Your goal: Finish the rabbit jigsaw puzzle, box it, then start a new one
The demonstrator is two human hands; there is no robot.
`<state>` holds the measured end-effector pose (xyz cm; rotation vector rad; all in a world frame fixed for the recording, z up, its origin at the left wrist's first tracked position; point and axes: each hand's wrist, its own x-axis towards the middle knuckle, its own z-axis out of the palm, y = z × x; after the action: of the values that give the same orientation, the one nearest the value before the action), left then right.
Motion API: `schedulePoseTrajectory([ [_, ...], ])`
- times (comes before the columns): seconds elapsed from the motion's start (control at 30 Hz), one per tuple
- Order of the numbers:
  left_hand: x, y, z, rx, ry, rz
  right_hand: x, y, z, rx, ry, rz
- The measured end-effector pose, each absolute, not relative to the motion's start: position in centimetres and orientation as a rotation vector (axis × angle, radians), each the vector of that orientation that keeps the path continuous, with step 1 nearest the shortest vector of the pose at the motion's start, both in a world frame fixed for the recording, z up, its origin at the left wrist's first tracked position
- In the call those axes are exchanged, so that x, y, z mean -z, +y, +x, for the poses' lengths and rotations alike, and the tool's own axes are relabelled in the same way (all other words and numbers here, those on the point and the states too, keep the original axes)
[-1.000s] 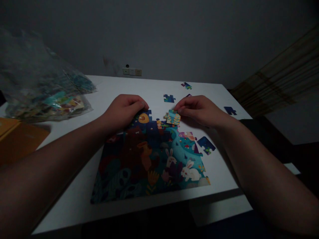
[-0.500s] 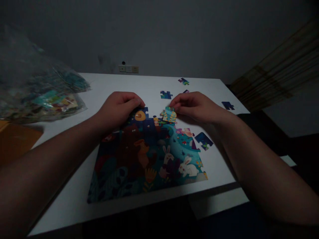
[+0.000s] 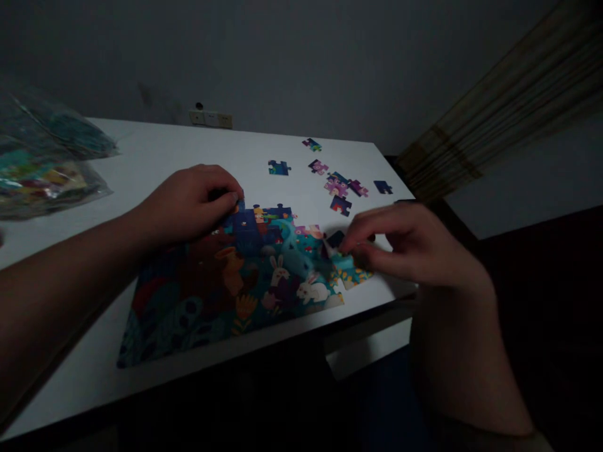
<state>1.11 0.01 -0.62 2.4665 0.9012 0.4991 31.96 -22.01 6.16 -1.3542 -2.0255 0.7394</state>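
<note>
At the near edge of the white table [image 3: 85, 402] lies the assembled puzzle [image 3: 221, 295], a dark picture with white rabbits, its bottom edge close to the table's front. Just beside its lower right corner, near the front-right corner of the table, the right hand [image 3: 414, 251] holds a teal piece [image 3: 352, 271] with yellow marks. The thumb and first fingers are pinched narrowly on the piece's right side, and the other fingers are loosely bent. The piece sits low over the table and touches or nearly touches the puzzle's right edge; in the dim light it cannot be told which. A dark loose piece [image 3: 335, 238] lies just beyond it, by the fingertips. Farther in, the left hand [image 3: 188, 202] rests on the far left part of the puzzle with its fingers curled and their tips down on the top edge; whether they grip anything cannot be told. Beyond the puzzle, several loose pieces are scattered on the bare table: one blue [image 3: 277, 167], a pink and purple cluster [image 3: 336, 184], and one near the far edge [image 3: 311, 144]. At far left sits a clear plastic bag [image 3: 42, 176] of coloured pieces. A wall socket [image 3: 210, 118] shows behind the table, and a curtain [image 3: 494, 113] hangs at right.
</note>
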Motion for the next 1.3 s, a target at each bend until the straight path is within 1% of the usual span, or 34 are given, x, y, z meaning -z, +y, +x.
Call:
schedulePoseTrajectory([
  [0.07, 0.4, -0.1, 1.3, -0.509, 0.884, 2.444, -4.0, -24.8, 32.6, -0.752, -1.865, -1.558],
  [0.13, 0.2, -0.3, 1.5, -0.51, 0.859, 2.445, -2.1, -26.7, 32.9, -0.789, -1.76, -1.644],
  [0.27, -0.2, -0.7, 1.6, -0.489, 0.857, 2.496, -0.2, -27.7, 32.4, -0.731, -1.733, -1.63],
  [0.43, -0.2, -0.8, 1.5, -0.479, 0.845, 2.506, 0.6, -27.1, 31.5, -0.635, -1.75, -1.538],
  [0.67, 0.2, -0.4, 1.2, -0.414, 0.821, 2.593, 1.6, -28.2, 30.3, -0.662, -1.309, -1.745],
  [0.77, 0.6, 0.0, 1.1, -0.429, 0.793, 2.617, 1.6, -28.2, 29.7, -0.597, -1.347, -1.775],
  [0.93, 0.5, -0.2, 1.2, -0.442, 0.775, 2.575, 1.5, -28.2, 29.5, -0.443, -1.569, -1.638],
  [1.1, 0.2, -0.4, 1.4, -0.412, 0.816, 2.586, 1.6, -28.3, 29.4, -0.455, -1.619, -1.628],
  [1.2, 0.3, -0.3, 1.3, -0.415, 0.81, 2.584, 1.8, -28.4, 29.5, -0.436, -1.558, -1.614],
  [1.3, 0.4, -0.3, 1.3, -0.415, 0.801, 2.57, 2.4, -28.9, 29.9, -0.392, -1.34, -1.621],
])
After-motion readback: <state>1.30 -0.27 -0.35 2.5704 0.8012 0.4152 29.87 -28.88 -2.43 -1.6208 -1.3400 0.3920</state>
